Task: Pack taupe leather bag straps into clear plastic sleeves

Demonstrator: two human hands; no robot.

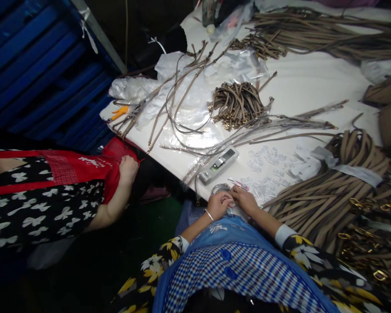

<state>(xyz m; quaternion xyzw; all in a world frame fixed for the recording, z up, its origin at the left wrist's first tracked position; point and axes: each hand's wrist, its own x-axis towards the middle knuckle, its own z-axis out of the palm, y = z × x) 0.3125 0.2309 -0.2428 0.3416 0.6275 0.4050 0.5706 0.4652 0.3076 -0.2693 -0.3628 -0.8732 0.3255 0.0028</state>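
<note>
My left hand (218, 204) and my right hand (244, 199) meet at the table's front edge, just above my blue apron. Both have their fingers closed in a pinch, close together. Whatever lies between the fingertips is too small and covered to name. Right behind my hands is a shiny ring that looks like a tape roll (220, 188). A pink-and-white pen-like tool (238, 184) rests by my right hand. Beyond the ring sits a grey box-shaped device (219, 165) with a dark slot. Many small white paper tags (269, 167) are scattered to the right.
Bundled brown straps (313, 202) with gold buckles fill the right side. A heap of short straps (239, 104) lies mid-table among plastic-wrapped straps. Orange-handled snips (119, 113) lie at the left corner. A co-worker in a red apron (81, 169) is at the left, near blue crates (35, 65).
</note>
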